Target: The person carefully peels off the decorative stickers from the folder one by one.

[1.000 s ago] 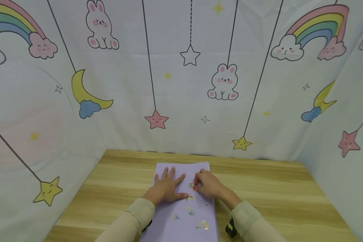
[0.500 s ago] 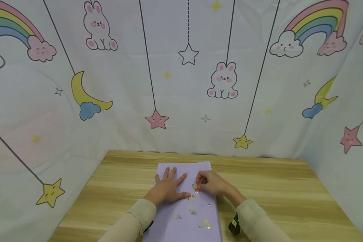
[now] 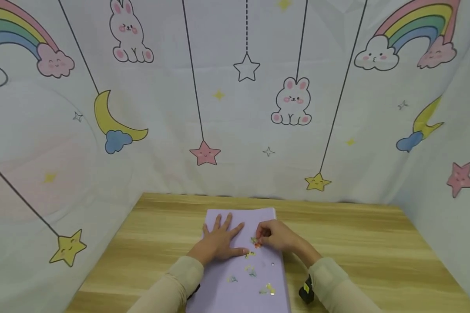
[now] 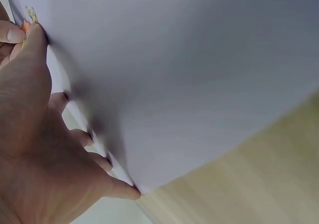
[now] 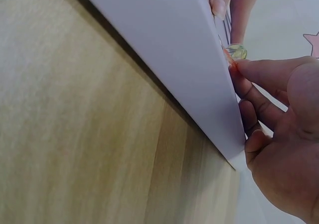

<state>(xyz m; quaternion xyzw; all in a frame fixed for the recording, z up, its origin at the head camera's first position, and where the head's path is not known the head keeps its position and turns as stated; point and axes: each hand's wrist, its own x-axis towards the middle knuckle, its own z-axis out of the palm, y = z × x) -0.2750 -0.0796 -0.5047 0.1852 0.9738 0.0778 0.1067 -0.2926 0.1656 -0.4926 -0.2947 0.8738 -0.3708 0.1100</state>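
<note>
A lavender box (image 3: 219, 298) lies lengthwise on the table, its tall side visible in the right wrist view. My left hand (image 3: 220, 243) rests on its top with fingers spread, the thumb beside a small yellow sticker (image 3: 250, 254). Thumb and fingers of my right hand (image 3: 277, 237) pinch a small orange-red sticker (image 3: 257, 245) close to the box top. In the right wrist view, a clear yellow-green piece (image 5: 237, 51) sticks up by that pinch; whether it belongs to the same sticker, I cannot tell. Several shiny stickers, including a blue-green one (image 3: 252, 273), dot the nearer part.
Wood-grain table (image 3: 356, 243) surrounds the box on both sides. A small black object with a yellow mark (image 3: 307, 291) shows by the right sleeve. White cloth (image 3: 235, 174) printed with rabbits, stars and rainbows hangs behind and at both sides.
The whole head view has shifted slightly. My right hand keeps pinching the orange-red sticker at nearly the same spot; my left hand stays flat on the box.
</note>
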